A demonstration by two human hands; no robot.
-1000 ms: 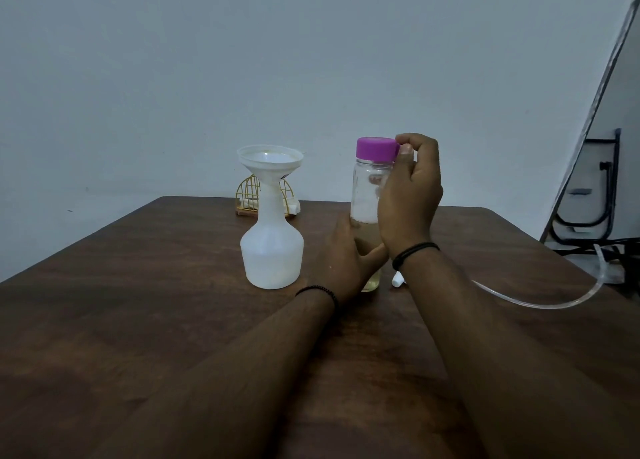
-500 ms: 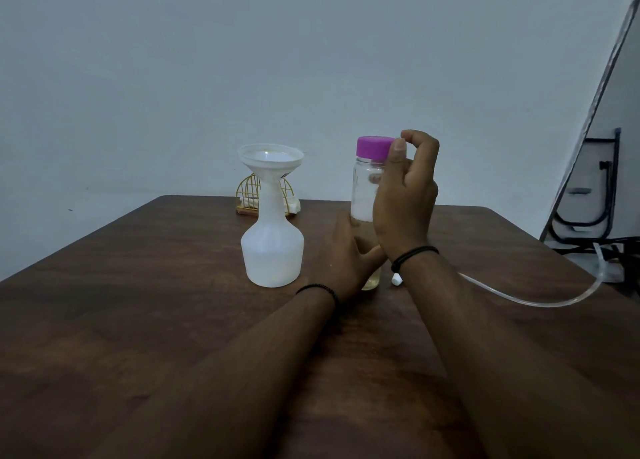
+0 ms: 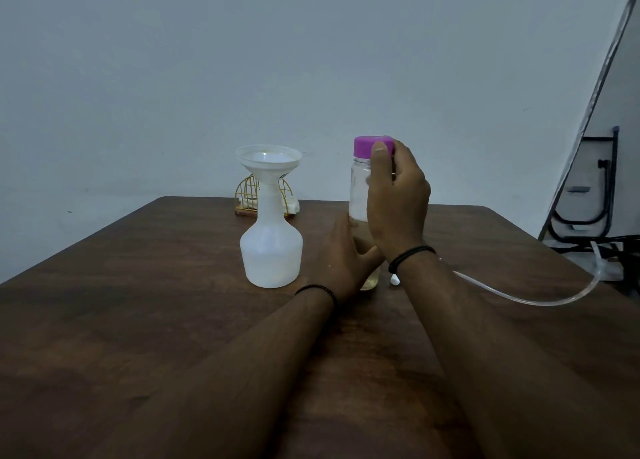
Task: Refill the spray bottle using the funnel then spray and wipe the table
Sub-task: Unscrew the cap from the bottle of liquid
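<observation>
Since the earlier frames my right hand (image 3: 396,195) has turned about the purple cap (image 3: 373,146), so the thumb now lies across the cap's front face where before the fingers curled over its right edge; the jar and everything else have stayed put.

Head view, the only one I have: using the clear jar (image 3: 360,188) as landmark, my right-hand grip is clamped on its purple cap, thumb in front, fingers wrapped behind. My left hand (image 3: 346,257) is clamped round the jar's lower body, pinning it to the counter (image 3: 138,302). A shallow layer of pale yellowish liquid shows at the jar's base.

Left of the jar, just beside it but not touching, stands the spray bottle (image 3: 270,250): white, translucent, wide at the base, narrowing to a slim neck. Its spray head is off. A white funnel (image 3: 268,158) sits upright in the neck, mouth open upward.

Behind the spray bottle, further from me than the jar, is a small gold wire holder (image 3: 246,195). A clear tube (image 3: 540,299) trails away to the right of the jar, with a small white tip near the jar's base.

I judge the step to be unscrewing the cap. To do it well I would keep the left hand firm and low so the jar cannot tip toward the funnel, and turn in short regrips.
</observation>
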